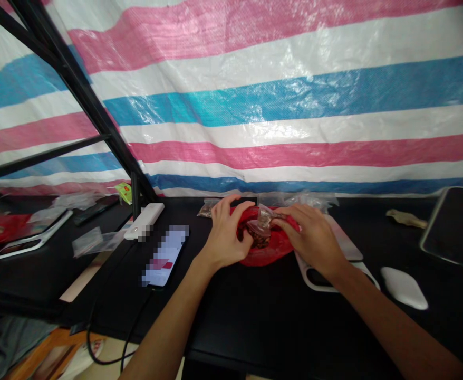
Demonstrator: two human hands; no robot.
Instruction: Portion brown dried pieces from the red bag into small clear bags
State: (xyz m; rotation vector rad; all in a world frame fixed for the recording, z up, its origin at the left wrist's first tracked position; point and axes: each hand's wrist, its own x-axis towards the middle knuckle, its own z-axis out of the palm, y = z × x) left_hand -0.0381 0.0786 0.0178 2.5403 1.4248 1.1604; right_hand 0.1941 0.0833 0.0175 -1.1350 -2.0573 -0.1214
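Observation:
On the black tabletop lies a red plastic bag [269, 256], its mouth spread and small brown pieces [260, 240] showing inside. My left hand [227, 235] curls around the left rim of this bag, with the thumb reaching in over the brown pieces. From the right, my right hand [310, 232] pinches a small clear plastic bag [263, 217] between thumb and fingers, right over the mouth of the red one. What the clear bag contains is too small to make out. Under my right wrist sits a flat white-framed device [314, 282], partly covered.
A lit phone [166, 258] and a white power strip [146, 219] lie left, with cables running off the front edge. To the right are a white mouse-shaped object [403, 287] and a dark tablet [456, 227]. Clear bags [310, 199] lie behind; a striped sheet [295, 105] hangs beyond.

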